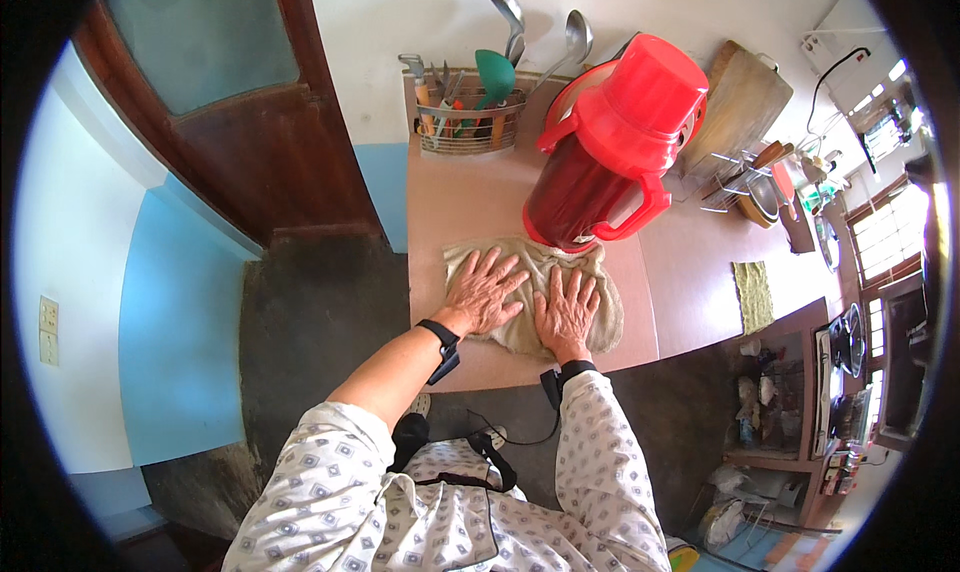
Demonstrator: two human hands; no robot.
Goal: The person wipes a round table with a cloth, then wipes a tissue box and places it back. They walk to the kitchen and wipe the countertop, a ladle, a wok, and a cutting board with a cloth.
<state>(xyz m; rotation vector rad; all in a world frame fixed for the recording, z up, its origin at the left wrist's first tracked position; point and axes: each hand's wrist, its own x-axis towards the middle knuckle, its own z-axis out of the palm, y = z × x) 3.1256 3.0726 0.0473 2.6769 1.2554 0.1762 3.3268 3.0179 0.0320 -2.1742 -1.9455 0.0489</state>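
A beige cloth [499, 339] lies spread and wrinkled on the pinkish countertop [457, 373]. My left hand [486, 290] rests palm down on the cloth's left part, fingers spread. On its right part my right hand [568, 313] lies flat too, fingers slightly apart. Neither hand grips anything that I can see; the palms are hidden. Just beyond my right hand stands a red thermos flask [600, 159] with a red cap and handle, its base at the far edge of the cloth.
A wire basket [469, 129] of utensils stands against the wall, left of the flask. Cutting boards [739, 110] lean at the back right, near a wire rack [724, 185] and a metal bowl [761, 200]. A green cloth [753, 296] lies by the counter's right front edge.
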